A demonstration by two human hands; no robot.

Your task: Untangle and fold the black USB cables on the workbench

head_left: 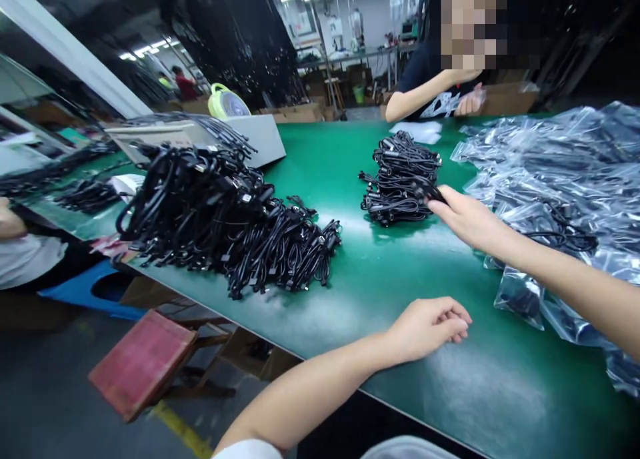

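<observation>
My right hand point(463, 215) reaches over the green table point(320, 172), its fingers closed on a black cable bundle at the right side of a small stack of bundled cables point(400, 179). Lower down, my left hand point(430, 329) rests on the table near its front edge, fingers curled in with nothing visible in them. A large heap of black cables point(215, 212) lies to the left. Clear plastic bags with dark cables inside point(570, 185) are piled at the right, partly beneath my right forearm.
Across the table a person point(425, 89) holds clear plastic near white bags point(417, 131). A grey box point(267, 139) and a green fan point(227, 103) stand behind the heap. Below left are a red stool point(143, 362) and a blue stool point(100, 289); another person sits at the far left.
</observation>
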